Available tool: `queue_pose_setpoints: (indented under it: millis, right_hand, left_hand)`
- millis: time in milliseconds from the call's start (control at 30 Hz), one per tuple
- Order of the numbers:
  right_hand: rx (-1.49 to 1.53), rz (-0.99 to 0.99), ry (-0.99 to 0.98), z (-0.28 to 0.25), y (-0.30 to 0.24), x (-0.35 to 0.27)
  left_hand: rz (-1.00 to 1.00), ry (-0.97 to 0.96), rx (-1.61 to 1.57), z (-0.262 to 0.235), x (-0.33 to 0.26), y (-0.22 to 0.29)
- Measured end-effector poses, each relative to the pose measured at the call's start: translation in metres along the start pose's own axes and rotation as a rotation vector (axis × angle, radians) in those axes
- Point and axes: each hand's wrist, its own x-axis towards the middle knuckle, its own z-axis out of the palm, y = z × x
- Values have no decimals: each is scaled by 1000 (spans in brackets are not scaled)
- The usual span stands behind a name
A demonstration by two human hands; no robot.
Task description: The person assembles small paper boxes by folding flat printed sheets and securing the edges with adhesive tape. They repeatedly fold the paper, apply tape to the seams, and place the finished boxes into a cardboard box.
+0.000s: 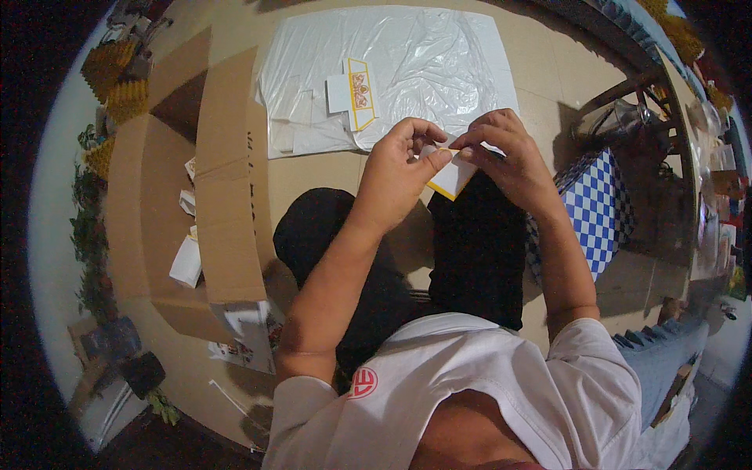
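Between my two hands is a small white paper box piece [451,177] with yellow edges, held up over my knees. My left hand [406,160] pinches its left edge between thumb and fingers. At its upper right edge, my right hand [505,149] grips with thumb and fingertips. Beyond the hands, a flat unfolded white and yellow carton blank [360,95] with a printed picture lies on a plastic-wrapped white sheet [290,55]. My fingers cover part of the held piece, so its full shape is hidden.
On the left stands a large open cardboard box [227,180] with a few white cartons [186,262] inside. A blue and white checkered bag [591,207] sits at the right, beside a dark wooden stool [627,94]. Plants [92,211] line the far left.
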Motion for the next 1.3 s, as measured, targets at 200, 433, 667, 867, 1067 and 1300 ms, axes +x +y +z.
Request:
queue_pose_setpoints:
  millis: [200,433,667,867,1067,1300]
  right_hand:
    - [-31,-23,10,3,5,-2]
    - [47,63,34,6,4,-9]
    - [-71,-120,149,3,13,-9]
    - [234,-93,137,-5,7,-7]
    - [516,7,161,-33,43,3]
    - [848,122,-19,-28,31,11]
  left_hand:
    - [25,-22,244,2,-4,14]
    - [163,49,434,5,-4,14]
    - [274,92,453,-1,-1,10]
    - [275,29,259,-13,4,14]
    - [58,-26,-559,-44,6,20]
    - [-46,6,-1027,-70,3,14]
